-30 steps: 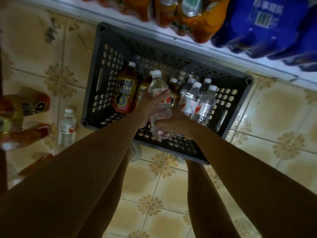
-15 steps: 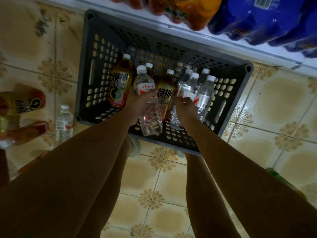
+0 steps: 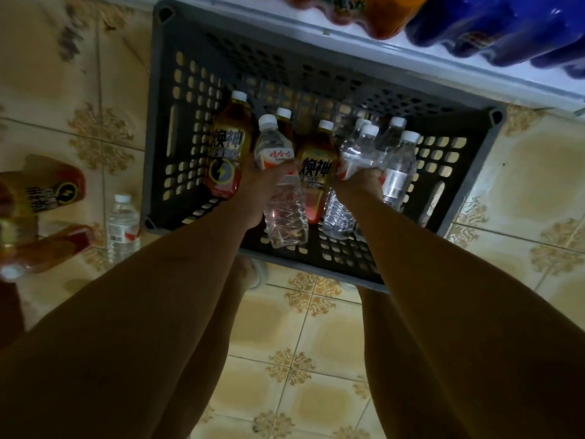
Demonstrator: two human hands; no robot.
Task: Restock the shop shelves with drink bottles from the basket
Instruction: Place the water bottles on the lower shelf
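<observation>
Clear plastic fills both grips; left hand (image 3: 258, 180) has its fingers curled round one water bottle (image 3: 280, 182) at the label, right hand (image 3: 364, 182) clasps another (image 3: 351, 172), both over the grey basket (image 3: 164, 128); this looks like the pick-up step; next, lift both clear of the tea bottles (image 3: 226, 153) and carry them to the shelf (image 3: 411, 63) above, beside the blue packs (image 3: 493, 30).

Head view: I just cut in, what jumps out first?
Two bare arms reach down into a grey basket on the tiled floor, each hand gripping a clear water bottle: left hand, right hand. Amber drink bottles stand in the basket, and blue packs fill the shelf above.
</observation>
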